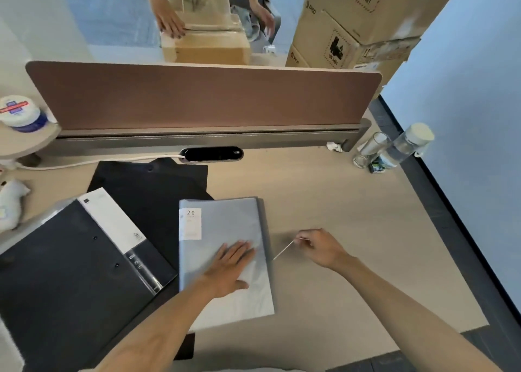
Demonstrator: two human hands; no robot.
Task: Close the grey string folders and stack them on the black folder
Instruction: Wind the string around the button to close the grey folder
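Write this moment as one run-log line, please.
left grip: flat on grey folder | right grip: pinches its string, drawn out rightward | black folder: to its left | stage: closing

The left hand (231, 267) is laid flat, palm down, on the grey folder (222, 222), toward the near edge of the desk (352, 202). Its fingers are held straight and close together, pointed toward the far right corner, and the thumb is spread out to the right. The bare left forearm is extended from the near edge, slanted rightward. The right hand (318, 247) is held just right of the folder, knuckles up and fingers curled. A thin white string (283, 250) is pinched at its fingertips and seen stretched straight. The bare right forearm is extended in from the near right corner.
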